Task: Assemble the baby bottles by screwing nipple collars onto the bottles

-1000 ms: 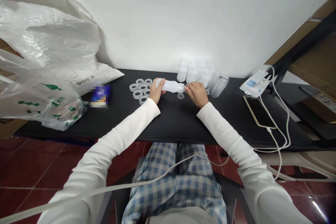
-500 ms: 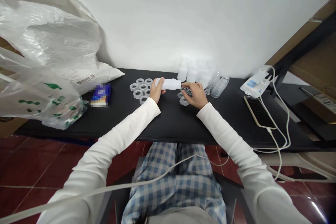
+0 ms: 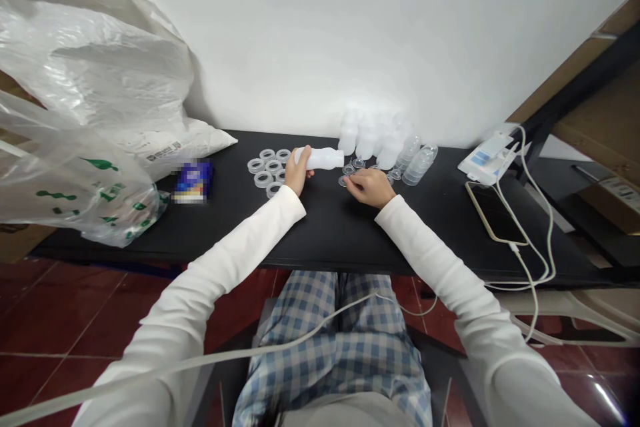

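Note:
My left hand [image 3: 298, 173] is wrapped round a white plastic baby bottle [image 3: 324, 159]. The bottle lies nearly level above the table, its open neck pointing right. Just right of that neck, my right hand [image 3: 371, 188] is closed low over the table, thumb and fingers pinched at a small clear bottle teat [image 3: 343, 181]. The fingers hide most of the pinch. More clear teats [image 3: 359, 163] lie behind and beside this hand. Left of my left hand sits a group of translucent screw rings [image 3: 263, 179].
Several white bottles [image 3: 367, 137] stand against the wall, with stacked clear caps [image 3: 419, 165] to their right. On the right lie a phone [image 3: 495, 212], white cables and a white-blue packet [image 3: 487, 159]. Plastic bags [image 3: 95, 67] and a blue pack [image 3: 193, 180] occupy the left.
My right hand has drawn down from beside the bottle's neck, and its fingers have closed into a pinch. The teat nearest the front no longer shows. My left hand holds the bottle almost still.

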The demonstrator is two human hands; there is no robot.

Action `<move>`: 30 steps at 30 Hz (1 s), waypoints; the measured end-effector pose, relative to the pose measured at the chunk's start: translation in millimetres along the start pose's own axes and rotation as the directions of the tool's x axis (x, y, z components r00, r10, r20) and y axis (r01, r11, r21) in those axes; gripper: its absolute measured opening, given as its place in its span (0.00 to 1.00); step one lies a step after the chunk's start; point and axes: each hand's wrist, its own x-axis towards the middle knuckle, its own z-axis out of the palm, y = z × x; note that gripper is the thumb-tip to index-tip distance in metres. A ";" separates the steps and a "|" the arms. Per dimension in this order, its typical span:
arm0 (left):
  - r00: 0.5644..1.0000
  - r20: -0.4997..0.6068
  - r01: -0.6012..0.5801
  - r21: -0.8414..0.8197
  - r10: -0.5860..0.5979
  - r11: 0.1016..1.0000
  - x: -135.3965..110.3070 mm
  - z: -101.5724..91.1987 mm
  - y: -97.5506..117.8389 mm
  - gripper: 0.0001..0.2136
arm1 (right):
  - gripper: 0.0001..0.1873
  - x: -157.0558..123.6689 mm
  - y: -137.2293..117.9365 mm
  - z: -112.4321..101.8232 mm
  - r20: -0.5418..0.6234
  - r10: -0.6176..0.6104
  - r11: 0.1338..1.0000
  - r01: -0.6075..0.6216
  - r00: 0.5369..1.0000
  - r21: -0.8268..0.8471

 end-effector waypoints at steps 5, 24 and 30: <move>1.000 0.002 0.011 -0.007 -0.011 1.000 0.0 -0.4 0.4 0.23 | 0.38 -0.7 -7.2 -2.1 -0.198 0.271 0.948 -0.226 0.942 0.225; 0.611 0.656 0.702 -0.190 -0.443 0.687 -42.8 29.0 22.0 0.17 | 0.36 21.0 -8.5 3.4 -0.380 0.776 0.520 -0.169 0.504 0.838; 0.729 0.570 0.632 -0.349 -0.378 0.692 -38.5 30.1 22.2 0.17 | 0.25 19.0 -11.4 13.3 -0.471 0.644 0.688 -0.188 0.603 0.701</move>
